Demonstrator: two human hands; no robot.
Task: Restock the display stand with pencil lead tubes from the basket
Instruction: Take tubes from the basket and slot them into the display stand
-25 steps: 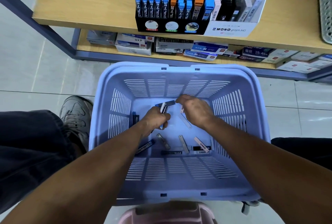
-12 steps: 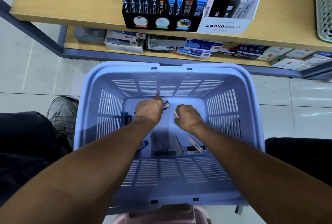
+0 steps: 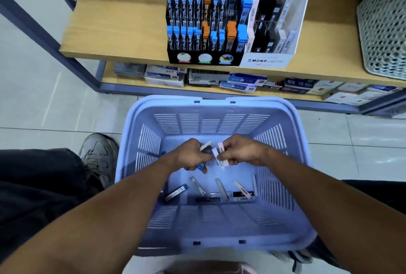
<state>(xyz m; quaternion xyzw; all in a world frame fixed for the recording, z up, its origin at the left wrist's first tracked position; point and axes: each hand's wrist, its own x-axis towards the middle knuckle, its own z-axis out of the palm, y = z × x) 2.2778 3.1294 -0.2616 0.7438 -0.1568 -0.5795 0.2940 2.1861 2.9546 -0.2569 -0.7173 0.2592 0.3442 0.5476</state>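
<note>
The basket [image 3: 294, 164] is open on top, and its four slatted walls fence in the floor. Both hands [image 3: 193, 156] [image 3: 239, 150] fill the middle of that floor, so room there is tight. Loose tubes [image 3: 197, 186] lie scattered near the front wall; the far strip of the floor is bare. Above the far rim, the way up to the stand [image 3: 204, 58] on the shelf [image 3: 114, 32] is open. The stand's slots are mostly packed. A white box [image 3: 267, 60] touches its right side, and a mesh bin [image 3: 384, 27] blocks the far right.
</note>
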